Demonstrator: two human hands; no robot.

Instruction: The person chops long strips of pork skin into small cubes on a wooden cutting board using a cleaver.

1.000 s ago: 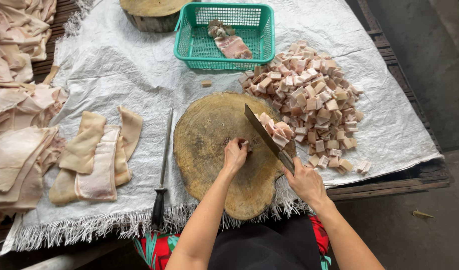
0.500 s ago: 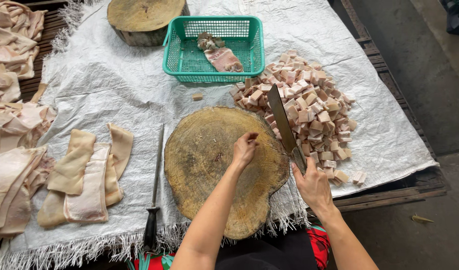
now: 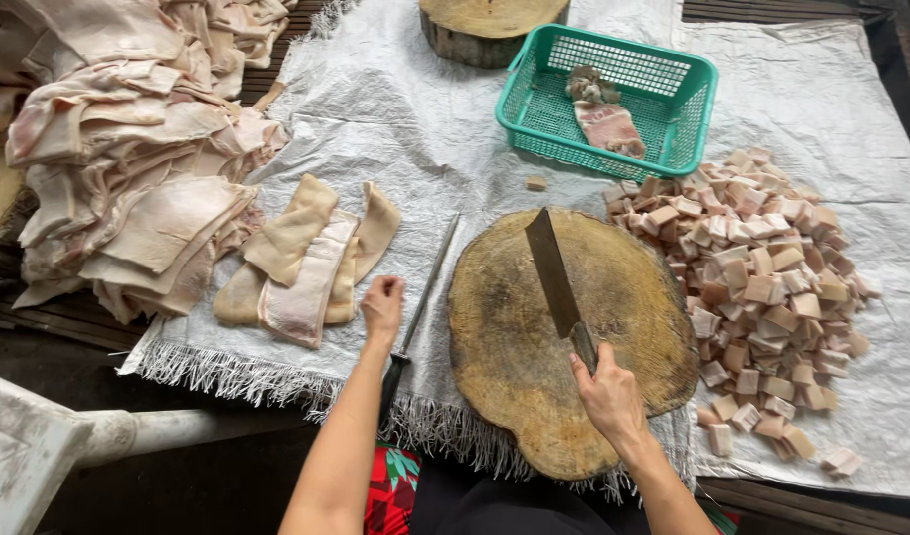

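Nearest, at the lower centre of the frame, I have my right hand [image 3: 608, 396] with its fingers wrapped round the handle of a cleaver [image 3: 556, 282], blade flat on the round wooden chopping block [image 3: 534, 376]. Left of it, my left hand [image 3: 381, 307] hangs loosely curled, holding nothing, just beside the strips of pork skin [image 3: 306, 263] and a sharpening steel [image 3: 415, 317]. Farther up the counter lie the diced pork pile [image 3: 762, 287], right, and a green basket [image 3: 702, 109] above.

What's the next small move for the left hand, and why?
Probably close the left hand on the nearest meat strip and carry it to the chopping block: the block lies bare, the right hand holds the cleaver over it, and the left is beside the strips.
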